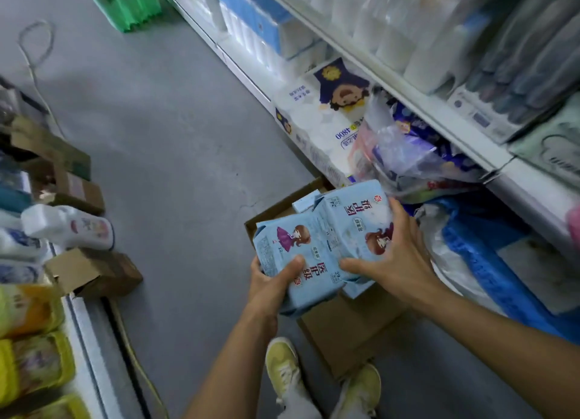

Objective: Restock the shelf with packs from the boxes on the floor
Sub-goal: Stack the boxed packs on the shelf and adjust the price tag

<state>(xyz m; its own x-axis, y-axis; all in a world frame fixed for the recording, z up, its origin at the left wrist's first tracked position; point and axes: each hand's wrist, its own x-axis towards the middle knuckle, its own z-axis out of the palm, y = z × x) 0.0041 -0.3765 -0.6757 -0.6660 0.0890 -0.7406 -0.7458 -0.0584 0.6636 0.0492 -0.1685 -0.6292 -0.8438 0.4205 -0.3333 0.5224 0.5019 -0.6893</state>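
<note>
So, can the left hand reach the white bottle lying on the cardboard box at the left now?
Probably not yet: the left hand grips the light blue packs together with the right hand; the white bottle lies across open floor.

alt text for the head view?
Both hands, left hand and right hand, hold light-blue packs above an open cardboard box on the grey floor, beside a stocked shelf on the right.

We see our two forearms bare, no sleeves reaching them, and yellow lace-up sneakers with white laces below pale grey trouser cuffs.
</note>
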